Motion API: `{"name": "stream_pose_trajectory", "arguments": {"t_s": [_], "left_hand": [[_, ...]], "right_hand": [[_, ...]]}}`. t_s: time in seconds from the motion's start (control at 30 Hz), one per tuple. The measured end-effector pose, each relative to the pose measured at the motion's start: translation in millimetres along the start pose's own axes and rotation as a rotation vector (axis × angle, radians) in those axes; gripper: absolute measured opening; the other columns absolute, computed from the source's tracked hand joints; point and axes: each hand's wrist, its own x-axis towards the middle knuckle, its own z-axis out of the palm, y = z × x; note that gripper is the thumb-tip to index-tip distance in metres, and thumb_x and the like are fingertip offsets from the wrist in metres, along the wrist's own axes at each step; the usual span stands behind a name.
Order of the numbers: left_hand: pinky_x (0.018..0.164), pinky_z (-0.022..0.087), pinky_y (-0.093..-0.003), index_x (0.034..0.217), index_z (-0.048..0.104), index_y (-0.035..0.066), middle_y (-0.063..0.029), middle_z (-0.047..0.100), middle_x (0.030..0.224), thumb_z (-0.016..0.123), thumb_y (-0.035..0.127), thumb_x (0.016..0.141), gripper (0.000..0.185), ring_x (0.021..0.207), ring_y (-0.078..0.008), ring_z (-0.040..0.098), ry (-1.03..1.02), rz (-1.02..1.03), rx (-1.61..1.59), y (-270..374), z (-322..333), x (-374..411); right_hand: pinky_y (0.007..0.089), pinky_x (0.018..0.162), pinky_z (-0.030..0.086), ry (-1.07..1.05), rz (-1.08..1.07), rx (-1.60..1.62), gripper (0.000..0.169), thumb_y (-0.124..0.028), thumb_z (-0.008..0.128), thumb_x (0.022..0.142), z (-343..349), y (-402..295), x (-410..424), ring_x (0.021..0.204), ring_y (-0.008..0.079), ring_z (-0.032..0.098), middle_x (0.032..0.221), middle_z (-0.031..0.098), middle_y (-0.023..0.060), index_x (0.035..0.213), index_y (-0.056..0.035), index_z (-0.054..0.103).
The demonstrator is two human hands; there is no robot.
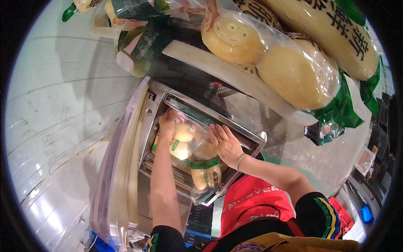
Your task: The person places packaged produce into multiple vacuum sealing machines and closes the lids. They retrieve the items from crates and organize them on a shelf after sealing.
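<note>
My left hand (167, 122) has its fingers curled at the upper left corner of a clear plastic bag of lotus root (183, 133), by the far bar of a metal vacuum-sealer chamber (151, 124). My right hand (226, 143) lies flat, palm down, at the chamber's right side, its fingertips on clear film near the same bar. Pale lotus root segments show through the bag, which bears a green label. Closer to me, another lotus root pack (206, 176) with a green band and printed writing rests across the near edge. Fingertips of my left hand are partly hidden.
Large bagged lotus roots (296, 74) stand at the upper right behind a pale board (233, 75). Thick pale sheets or a lid edge (121, 163) rise along the machine's left, beside a white wall (59, 104). A red apron (255, 201) hangs before me.
</note>
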Motion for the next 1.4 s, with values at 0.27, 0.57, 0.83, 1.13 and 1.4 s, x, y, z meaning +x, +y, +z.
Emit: {"name": "stream_pose_trajectory", "arguments": {"t_s": [0.27, 0.57, 0.83, 1.13, 1.4], "left_hand": [[0.056, 0.047, -0.0354, 0.074, 0.060, -0.007, -0.0136, 0.066, 0.073, 0.042, 0.008, 0.090, 0.029, 0.063, -0.0221, 0.063, 0.205, -0.010, 0.238, -2.5, 13.5, 23.2], [0.058, 0.048, -0.0344, 0.077, 0.057, -0.008, -0.0115, 0.062, 0.070, 0.044, 0.008, 0.091, 0.025, 0.062, -0.0202, 0.060, 0.185, 0.111, -0.099, 37.9, 38.6, -9.9], [0.067, 0.047, -0.0326, 0.095, 0.052, -0.004, -0.0123, 0.063, 0.085, 0.050, 0.020, 0.093, 0.024, 0.077, -0.0209, 0.060, 0.386, 0.196, -0.024, 2.6, 29.0, 3.6], [0.085, 0.043, -0.0450, 0.118, 0.045, -0.003, -0.0242, 0.062, 0.104, 0.048, 0.040, 0.093, 0.050, 0.097, -0.0411, 0.059, 0.421, 0.119, 0.454, 17.3, 44.1, -10.9], [0.093, 0.041, -0.0433, 0.126, 0.043, -0.003, -0.0203, 0.052, 0.116, 0.059, 0.020, 0.090, 0.046, 0.108, -0.0340, 0.051, 0.328, 0.310, 0.625, -7.6, 16.8, -175.5]], "right_hand": [[0.0406, 0.110, 0.026, 0.005, -0.080, -0.128, 0.052, -0.016, 0.046, 0.084, 2.4, -0.1, -1.1, 0.130, 0.0341, 0.035, 0.141, 0.038, 0.0214, 0.132, 0.0049, 0.042], [0.0429, 0.110, 0.023, 0.008, -0.087, -0.098, 0.047, -0.018, 0.043, 0.086, -5.2, 8.7, 3.7, 0.125, 0.0347, 0.040, 0.137, 0.043, 0.0238, 0.128, 0.0032, 0.047], [0.0439, 0.110, 0.025, 0.085, -0.090, -0.027, 0.047, -0.016, 0.046, 0.084, 3.3, 7.6, -3.1, 0.127, 0.0344, 0.038, 0.137, 0.042, 0.0233, 0.128, -0.0007, 0.048], [0.0452, 0.105, 0.032, 0.267, -0.063, 0.096, 0.043, -0.014, 0.054, 0.078, 18.6, 8.0, -24.3, 0.128, 0.0333, 0.039, 0.137, 0.042, 0.0210, 0.120, -0.0012, 0.051], [0.0473, 0.107, 0.031, 0.354, 0.017, 0.267, 0.045, -0.003, 0.054, 0.072, -3.5, 2.1, -53.7, 0.130, 0.0392, 0.034, 0.138, 0.039, 0.0209, 0.117, -0.0040, 0.054]]}}
